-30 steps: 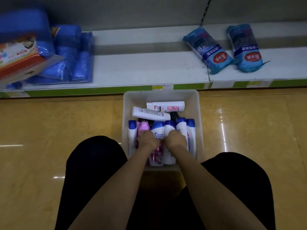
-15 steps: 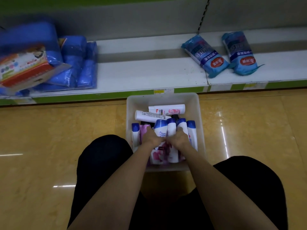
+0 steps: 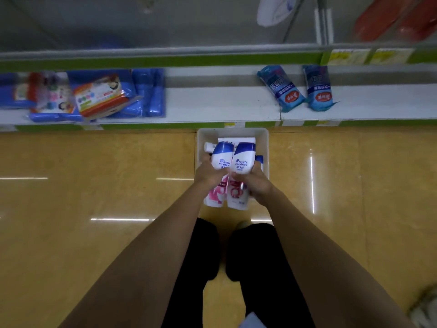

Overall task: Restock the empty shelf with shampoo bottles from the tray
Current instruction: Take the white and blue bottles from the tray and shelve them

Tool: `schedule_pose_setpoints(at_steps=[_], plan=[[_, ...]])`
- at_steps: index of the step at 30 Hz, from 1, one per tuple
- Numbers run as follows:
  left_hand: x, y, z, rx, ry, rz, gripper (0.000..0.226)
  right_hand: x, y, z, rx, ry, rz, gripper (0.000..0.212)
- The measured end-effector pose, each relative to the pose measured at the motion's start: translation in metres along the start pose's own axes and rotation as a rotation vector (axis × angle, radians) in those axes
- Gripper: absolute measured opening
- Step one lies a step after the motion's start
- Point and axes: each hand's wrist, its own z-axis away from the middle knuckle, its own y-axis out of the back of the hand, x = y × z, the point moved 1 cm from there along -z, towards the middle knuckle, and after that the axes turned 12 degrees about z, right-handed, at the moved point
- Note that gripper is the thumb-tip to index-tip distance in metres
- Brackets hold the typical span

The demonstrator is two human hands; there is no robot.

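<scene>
A white plastic tray (image 3: 264, 147) stands on the floor against the low shelf (image 3: 212, 105). My left hand (image 3: 208, 175) grips one white shampoo bottle with a blue cap (image 3: 221, 159), lifted above the tray. My right hand (image 3: 256, 185) grips a second, matching bottle (image 3: 243, 160) right beside it. Both bottles point caps-forward and touch each other. Under them, more bottles lie in the tray, among them a blue-capped one (image 3: 259, 159) and a white tube (image 3: 209, 146). The middle stretch of the shelf is bare white.
Blue packs and an orange box (image 3: 99, 97) fill the shelf's left part. Two blue wrapped rolls (image 3: 282, 91) lie on its right part. An upper shelf edge (image 3: 165, 59) overhangs. My dark-clad legs (image 3: 236, 268) stand on the glossy yellow floor behind the tray.
Both hands have lifted a bottle each up out of the tray. The view has risen and tilted, now showing the upper shelf edge.
</scene>
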Motion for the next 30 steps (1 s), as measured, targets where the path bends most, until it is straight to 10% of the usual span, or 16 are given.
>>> schedule_pose_setpoints(at_steps=[10,30], plan=[[0.127,0.056,0.151,-0.097,-0.094,0.027,0.050,-0.129,0.019,0.178,0.109,0.159,0.137,0.026],[0.371,0.124,0.344,-0.274,-0.611,0.178,0.022,-0.345,0.065,0.390,0.335,0.582,0.182,0.053]])
